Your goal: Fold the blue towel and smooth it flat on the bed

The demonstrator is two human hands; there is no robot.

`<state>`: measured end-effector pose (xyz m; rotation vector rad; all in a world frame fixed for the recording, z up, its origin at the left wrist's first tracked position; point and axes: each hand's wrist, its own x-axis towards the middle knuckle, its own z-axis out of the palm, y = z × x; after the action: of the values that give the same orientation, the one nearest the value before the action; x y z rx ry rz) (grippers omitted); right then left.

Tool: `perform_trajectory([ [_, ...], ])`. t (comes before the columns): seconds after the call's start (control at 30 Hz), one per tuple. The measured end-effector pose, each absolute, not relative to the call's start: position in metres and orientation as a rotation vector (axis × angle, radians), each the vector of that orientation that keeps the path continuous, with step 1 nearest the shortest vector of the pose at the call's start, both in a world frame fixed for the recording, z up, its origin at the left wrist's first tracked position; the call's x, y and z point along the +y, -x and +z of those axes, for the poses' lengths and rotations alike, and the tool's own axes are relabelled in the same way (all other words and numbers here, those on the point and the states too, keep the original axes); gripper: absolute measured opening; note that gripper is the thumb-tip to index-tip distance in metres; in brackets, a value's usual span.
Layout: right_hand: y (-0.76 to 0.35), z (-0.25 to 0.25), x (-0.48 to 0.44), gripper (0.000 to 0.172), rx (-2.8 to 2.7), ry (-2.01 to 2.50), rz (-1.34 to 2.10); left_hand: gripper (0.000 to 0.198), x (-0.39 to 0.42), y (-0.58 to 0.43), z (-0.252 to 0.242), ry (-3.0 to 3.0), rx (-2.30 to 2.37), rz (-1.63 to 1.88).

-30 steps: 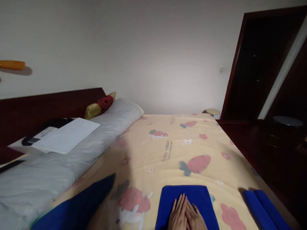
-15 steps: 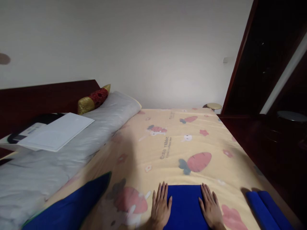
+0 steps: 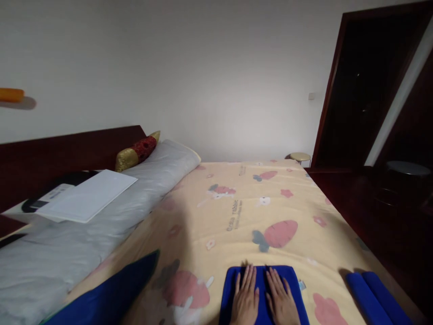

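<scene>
A folded blue cloth (image 3: 261,289) lies flat on the bed at the bottom of the view. Its far corners are rounded, and a small pale tag (image 3: 302,285) sticks out at its right edge. My left hand (image 3: 246,298) rests palm down on the left part of the cloth, fingers stretched forward. On the right part lies my right hand (image 3: 281,298), also flat, its thumb a little apart from the fingers. A strip of blue cloth shows between the two hands. The near end of the cloth is cut off by the frame.
Two blue rolls or folds (image 3: 379,295) lie at the bed's right edge. Another blue cloth (image 3: 111,293) with green edging is at lower left. A grey pillow or quilt (image 3: 135,198) bears a white board (image 3: 89,196). Beyond the patterned sheet (image 3: 203,212) stands a stool (image 3: 300,156).
Both hands have moved inward from the cloth's sides onto its top. The cloth now looks wider, with rounded corners and its tag showing. The view has tilted up slightly.
</scene>
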<state>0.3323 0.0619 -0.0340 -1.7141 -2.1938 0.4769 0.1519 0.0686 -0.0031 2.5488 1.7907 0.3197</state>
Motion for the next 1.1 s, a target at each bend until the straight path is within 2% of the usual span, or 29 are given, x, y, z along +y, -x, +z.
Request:
perform_trajectory([
  [0.13, -0.326, -0.035, 0.064, 0.055, -2.325, 1.572, 0.599, 0.057, 0.066, -0.16, -0.016, -2.617, 1.669, 0.282],
  [0.3, -0.371, -0.045, 0.068, 0.069, -1.977, 1.997, 0.348, 0.058, 0.069, -0.126, -0.023, -2.379, 2.084, 0.311],
  [0.5, -0.384, -0.047, 0.066, 0.072, -1.961, 2.042, 0.298, 0.06, 0.07, -0.125, -0.022, -2.245, 2.327, 0.355],
  [0.83, -0.39, -0.04, 0.074, 0.074, -1.949, 2.034, 0.469, 0.057, 0.072, -0.122, -0.008, -2.112, 2.183, 0.17],
  [0.93, -0.38, -0.039, 0.066, 0.074, -1.91, 2.023, 0.361, 0.055, 0.061, -0.125, 0.0, -2.124, 2.137, 0.184],
  [1.1, -0.349, -0.05, 0.02, 0.065, -1.986, 1.7, 0.316, 0.057, 0.018, -0.148, -0.024, -2.296, 1.72, 0.219],
])
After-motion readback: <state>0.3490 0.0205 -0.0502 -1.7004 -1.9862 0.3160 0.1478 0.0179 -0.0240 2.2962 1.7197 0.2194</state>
